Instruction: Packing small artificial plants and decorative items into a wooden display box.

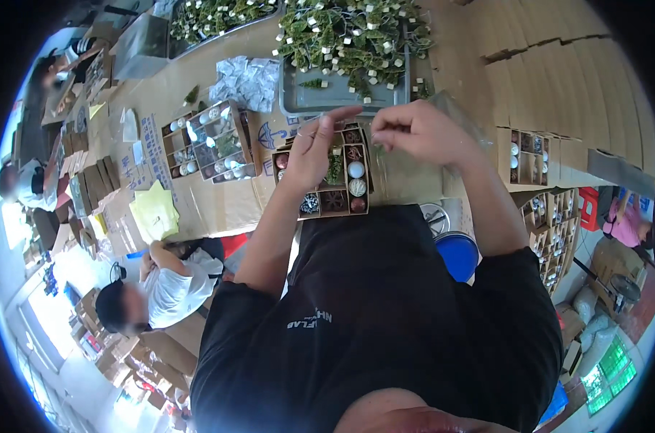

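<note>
A brown cardboard box (332, 203) with small compartments lies on the table in front of me, holding round ornaments in white, brown and dark patterns plus a green sprig. My left hand (314, 148) hovers over the box's upper left, fingers stretched toward the right. My right hand (420, 132) is just right of it, fingertips pinched together over the box's top edge; what it pinches is too small to tell. A grey tray (327, 99) heaped with green sprigs and small white cubes sits just behind both hands.
Another filled compartment box (213, 141) lies to the left, with a crumpled clear bag (246, 79) behind it. Stacked cardboard boxes (551, 65) rise at right. Yellow cloth (155, 210) lies near the table edge. A person in white (170, 285) sits below left; a blue stool (457, 252) stands right.
</note>
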`<move>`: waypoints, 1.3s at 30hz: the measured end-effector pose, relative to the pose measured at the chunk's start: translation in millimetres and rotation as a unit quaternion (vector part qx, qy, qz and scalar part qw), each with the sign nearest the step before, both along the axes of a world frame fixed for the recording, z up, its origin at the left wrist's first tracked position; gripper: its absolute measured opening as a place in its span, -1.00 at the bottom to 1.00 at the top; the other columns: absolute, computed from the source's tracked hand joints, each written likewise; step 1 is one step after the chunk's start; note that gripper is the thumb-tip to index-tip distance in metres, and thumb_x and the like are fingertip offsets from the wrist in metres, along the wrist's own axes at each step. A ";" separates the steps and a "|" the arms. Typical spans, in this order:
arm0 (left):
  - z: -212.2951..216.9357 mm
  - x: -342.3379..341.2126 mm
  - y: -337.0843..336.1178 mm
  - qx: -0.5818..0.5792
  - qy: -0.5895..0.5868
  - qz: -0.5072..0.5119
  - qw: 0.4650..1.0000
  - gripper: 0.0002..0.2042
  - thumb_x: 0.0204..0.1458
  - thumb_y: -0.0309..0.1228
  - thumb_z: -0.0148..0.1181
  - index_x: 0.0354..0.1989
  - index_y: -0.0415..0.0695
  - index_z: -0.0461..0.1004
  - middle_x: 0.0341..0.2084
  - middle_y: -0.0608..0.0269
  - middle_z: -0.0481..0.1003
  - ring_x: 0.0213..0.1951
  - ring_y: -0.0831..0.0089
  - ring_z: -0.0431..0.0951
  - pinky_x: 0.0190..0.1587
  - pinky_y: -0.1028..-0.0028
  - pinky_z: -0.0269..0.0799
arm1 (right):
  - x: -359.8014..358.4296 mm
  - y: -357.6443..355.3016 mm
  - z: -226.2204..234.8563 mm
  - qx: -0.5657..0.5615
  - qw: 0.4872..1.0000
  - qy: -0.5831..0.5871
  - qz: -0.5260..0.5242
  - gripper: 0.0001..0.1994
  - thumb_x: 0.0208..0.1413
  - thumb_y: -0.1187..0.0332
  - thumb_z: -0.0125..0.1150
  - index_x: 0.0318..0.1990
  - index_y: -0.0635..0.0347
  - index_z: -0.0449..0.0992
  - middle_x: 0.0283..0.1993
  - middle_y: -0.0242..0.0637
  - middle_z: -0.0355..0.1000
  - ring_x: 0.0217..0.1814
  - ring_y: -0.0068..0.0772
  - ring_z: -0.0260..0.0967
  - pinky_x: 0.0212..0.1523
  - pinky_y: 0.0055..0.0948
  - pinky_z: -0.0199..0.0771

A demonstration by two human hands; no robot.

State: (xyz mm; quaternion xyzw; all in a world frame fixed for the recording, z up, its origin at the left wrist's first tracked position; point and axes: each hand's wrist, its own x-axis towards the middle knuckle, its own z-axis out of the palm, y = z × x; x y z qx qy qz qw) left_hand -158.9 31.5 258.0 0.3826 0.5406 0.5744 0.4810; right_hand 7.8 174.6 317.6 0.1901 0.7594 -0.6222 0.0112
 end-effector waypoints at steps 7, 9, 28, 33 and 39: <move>35.5 14.2 -7.5 -0.041 -0.167 -0.141 0.975 -0.53 0.35 -0.12 -0.36 -0.17 -0.26 0.42 -0.50 0.32 0.41 -0.44 0.58 0.35 -0.29 0.55 0.31 | -7.1 -28.7 38.9 -0.078 0.996 0.004 -0.047 -0.91 0.20 0.47 0.06 -0.28 0.31 0.46 -0.51 -0.41 0.42 -0.46 -0.67 0.34 -0.40 -0.61 0.30; 39.1 16.3 -16.1 -0.065 -0.142 -0.182 0.971 -0.54 0.35 -0.13 -0.36 -0.16 -0.25 0.42 -0.67 0.39 0.28 -0.57 0.61 0.25 -0.43 0.57 0.25 | -5.6 -38.8 31.5 0.043 0.987 0.104 -0.115 -0.92 0.21 0.48 0.05 -0.28 0.31 0.44 -0.54 -0.39 0.42 -0.52 -0.63 0.37 -0.47 -0.61 0.30; 17.1 -5.4 -94.6 -0.051 -0.421 -0.017 0.906 -0.66 0.30 -0.20 -0.14 0.01 -0.25 0.31 -0.42 0.24 0.41 -0.35 0.48 0.45 -0.25 0.51 0.41 | -22.6 -131.3 15.4 0.234 0.942 0.131 -0.201 -0.98 0.08 0.53 0.12 -0.34 0.25 0.41 -0.41 -0.26 0.37 -0.39 -0.34 0.32 -0.33 -0.44 0.37; 0.3 17.1 -99.0 -0.133 -0.355 0.109 0.919 -0.69 0.25 -0.26 -0.01 -0.07 -0.29 0.41 -0.38 0.23 0.45 -0.34 0.49 0.45 -0.28 0.55 0.40 | -13.4 -199.1 -36.2 0.362 0.911 0.132 -0.146 -0.79 -0.12 0.57 0.19 -0.25 0.27 0.45 -0.23 -0.15 0.37 -0.14 -0.13 0.35 -0.12 -0.25 0.40; -19.4 15.8 -117.2 -0.205 -0.306 0.026 0.929 -0.70 0.11 -0.57 0.09 0.04 -0.28 0.34 -0.22 0.12 0.53 -0.20 0.37 0.55 -0.11 0.46 0.46 | 2.4 -196.8 -33.8 0.351 0.925 0.119 -0.079 -0.77 -0.04 0.53 0.20 -0.17 0.30 0.46 -0.17 -0.11 0.35 -0.16 -0.17 0.38 -0.11 -0.30 0.43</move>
